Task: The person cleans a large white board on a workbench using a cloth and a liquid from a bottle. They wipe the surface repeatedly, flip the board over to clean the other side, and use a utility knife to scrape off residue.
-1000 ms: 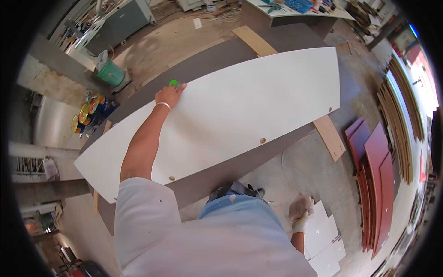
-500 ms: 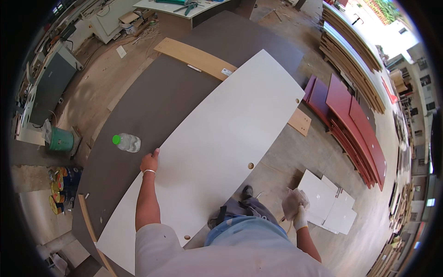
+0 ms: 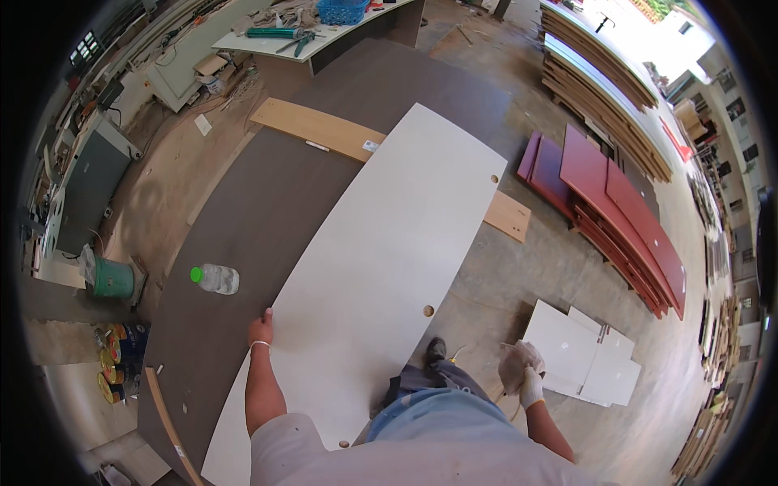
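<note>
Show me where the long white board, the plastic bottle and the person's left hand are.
long white board (image 3: 389, 267), head view, bare middle of its face.
plastic bottle (image 3: 217, 279), head view, clear body.
left hand (image 3: 261, 329), head view, back of hand.

white panel (image 3: 381, 275): smooth matt laminate | workbench top (image 3: 243, 219): dark matt board | bottle (image 3: 215, 279): clear plastic

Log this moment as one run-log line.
left hand bare, flat on far edge of white panel | right hand gloved, off panel, grip contents unclear | panel lies on dark worktop | bottle beside left hand
</note>
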`<action>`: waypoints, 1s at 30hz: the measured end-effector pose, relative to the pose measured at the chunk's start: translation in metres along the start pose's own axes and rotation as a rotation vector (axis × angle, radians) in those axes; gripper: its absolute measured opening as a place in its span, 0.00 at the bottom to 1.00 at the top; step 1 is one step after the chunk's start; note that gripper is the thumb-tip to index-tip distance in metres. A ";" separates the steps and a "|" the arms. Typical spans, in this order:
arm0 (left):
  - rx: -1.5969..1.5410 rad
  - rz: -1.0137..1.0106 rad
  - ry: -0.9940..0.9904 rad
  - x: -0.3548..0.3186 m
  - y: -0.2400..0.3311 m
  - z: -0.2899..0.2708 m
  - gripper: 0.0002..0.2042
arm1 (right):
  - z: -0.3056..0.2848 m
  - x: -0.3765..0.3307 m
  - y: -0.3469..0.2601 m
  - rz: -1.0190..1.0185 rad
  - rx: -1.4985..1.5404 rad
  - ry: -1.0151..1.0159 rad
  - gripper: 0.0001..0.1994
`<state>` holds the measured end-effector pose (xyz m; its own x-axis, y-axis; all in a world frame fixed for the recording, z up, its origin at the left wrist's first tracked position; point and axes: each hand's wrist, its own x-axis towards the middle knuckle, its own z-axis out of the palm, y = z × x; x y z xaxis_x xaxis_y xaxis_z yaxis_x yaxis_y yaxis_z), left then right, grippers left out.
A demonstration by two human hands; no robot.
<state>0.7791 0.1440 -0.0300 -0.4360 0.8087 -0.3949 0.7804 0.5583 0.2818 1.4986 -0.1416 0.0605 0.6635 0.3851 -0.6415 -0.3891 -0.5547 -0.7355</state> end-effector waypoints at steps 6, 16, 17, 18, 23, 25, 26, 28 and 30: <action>0.233 0.025 0.115 -0.044 -0.005 -0.008 0.23 | -0.005 0.007 0.003 0.089 -0.134 0.009 0.26; 0.195 0.337 0.142 -0.144 0.051 0.082 0.32 | 0.021 0.017 0.010 0.186 -0.168 -0.115 0.25; 0.183 0.354 0.056 -0.165 0.072 0.102 0.34 | 0.021 0.021 0.006 0.160 -0.146 -0.123 0.26; 0.174 0.394 0.099 -0.183 0.079 0.120 0.37 | 0.038 0.012 -0.006 0.166 -0.133 -0.142 0.27; 0.106 0.735 -0.144 -0.260 0.193 0.184 0.44 | 0.038 0.034 -0.022 0.152 -0.066 -0.103 0.25; 0.279 0.766 -0.360 -0.279 0.255 0.182 0.45 | 0.022 0.052 -0.021 0.172 -0.138 -0.075 0.24; 0.373 0.755 -0.243 -0.270 0.257 0.194 0.43 | 0.034 0.055 -0.029 0.173 -0.080 -0.092 0.23; 0.511 0.744 -0.087 -0.253 0.263 0.217 0.38 | 0.027 0.080 -0.038 0.082 -0.006 -0.158 0.24; 0.584 0.741 0.011 -0.237 0.279 0.222 0.33 | 0.010 0.122 -0.045 0.060 0.070 -0.190 0.26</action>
<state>1.2000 0.0674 -0.0521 0.2591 0.9239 -0.2815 0.9604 -0.2775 -0.0266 1.5910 -0.0621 0.0134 0.5079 0.4887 -0.7094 -0.4722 -0.5308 -0.7038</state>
